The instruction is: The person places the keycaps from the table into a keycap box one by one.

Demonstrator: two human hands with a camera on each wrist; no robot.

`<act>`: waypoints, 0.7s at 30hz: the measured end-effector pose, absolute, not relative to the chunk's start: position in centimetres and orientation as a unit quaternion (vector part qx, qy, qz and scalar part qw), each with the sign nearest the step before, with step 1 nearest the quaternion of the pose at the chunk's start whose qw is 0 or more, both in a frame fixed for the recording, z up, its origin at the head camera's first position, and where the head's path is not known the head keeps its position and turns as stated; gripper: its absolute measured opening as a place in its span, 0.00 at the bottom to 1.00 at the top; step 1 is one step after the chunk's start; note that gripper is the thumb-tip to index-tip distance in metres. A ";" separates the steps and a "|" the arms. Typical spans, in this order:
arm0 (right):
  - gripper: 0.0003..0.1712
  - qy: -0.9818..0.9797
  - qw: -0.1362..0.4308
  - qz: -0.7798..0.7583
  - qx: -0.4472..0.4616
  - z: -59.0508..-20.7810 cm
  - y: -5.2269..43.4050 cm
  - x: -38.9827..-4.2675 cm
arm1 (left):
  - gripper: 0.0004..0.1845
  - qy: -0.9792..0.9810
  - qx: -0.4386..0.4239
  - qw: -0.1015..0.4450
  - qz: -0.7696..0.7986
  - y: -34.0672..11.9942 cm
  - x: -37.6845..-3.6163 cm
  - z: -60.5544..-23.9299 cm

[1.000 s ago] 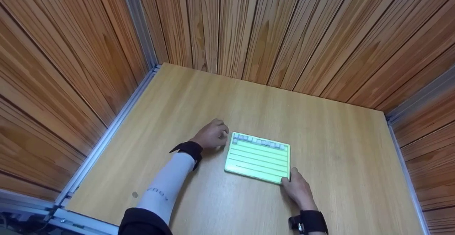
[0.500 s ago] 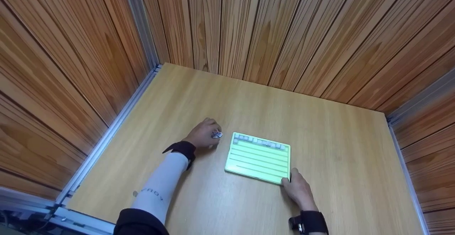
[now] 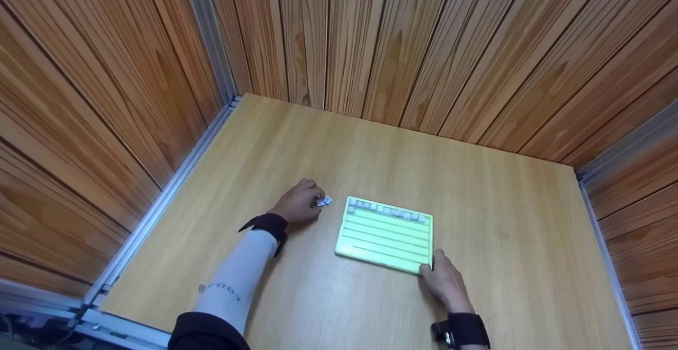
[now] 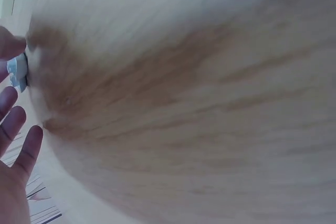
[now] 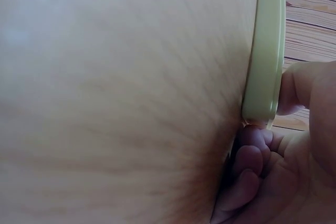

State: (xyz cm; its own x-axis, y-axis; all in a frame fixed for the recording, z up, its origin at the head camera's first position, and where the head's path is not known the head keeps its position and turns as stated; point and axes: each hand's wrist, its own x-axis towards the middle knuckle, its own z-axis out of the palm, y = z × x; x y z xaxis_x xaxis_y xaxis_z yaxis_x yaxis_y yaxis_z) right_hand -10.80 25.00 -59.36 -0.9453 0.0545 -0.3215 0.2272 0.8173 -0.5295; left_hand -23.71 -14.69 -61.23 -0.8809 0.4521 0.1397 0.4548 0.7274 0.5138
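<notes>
A light green ridged tray (image 3: 384,244) lies flat on the table, small whitish blocks (image 3: 389,212) lined up in its top groove and one at the left of the groove below. To its left, my left hand (image 3: 296,203) is low over the table with small white-and-blue blocks (image 3: 328,200) at its fingertips. The left wrist view has the thumb against a pale block (image 4: 19,70), other fingers spread; the far side of the grip is hidden. My right hand (image 3: 444,280) holds the tray's near right corner, thumb on top, fingers curled against the edge (image 5: 262,77).
Wooden plank walls (image 3: 392,48) enclose the light wood table (image 3: 476,207) at the back and sides. Metal rails (image 3: 159,209) run along the table's side edges. A small dark spot (image 3: 202,288) marks the table beside the left sleeve.
My left hand has moved left, away from the tray's upper left corner, and the blocks at its fingertips now show more clearly. The right hand and tray have stayed in place.
</notes>
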 end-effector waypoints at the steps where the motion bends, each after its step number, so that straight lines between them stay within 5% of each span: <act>1: 0.11 0.943 0.145 -0.291 0.072 -59.3 25.0 -10.8 | 0.11 -0.930 -0.243 0.003 -0.276 -14.6 -23.7 -61.3; 21: 0.11 0.948 0.130 -0.287 0.051 -59.2 25.1 -10.6 | 0.07 -0.913 -0.233 -0.011 -0.334 -12.8 -23.3 -59.6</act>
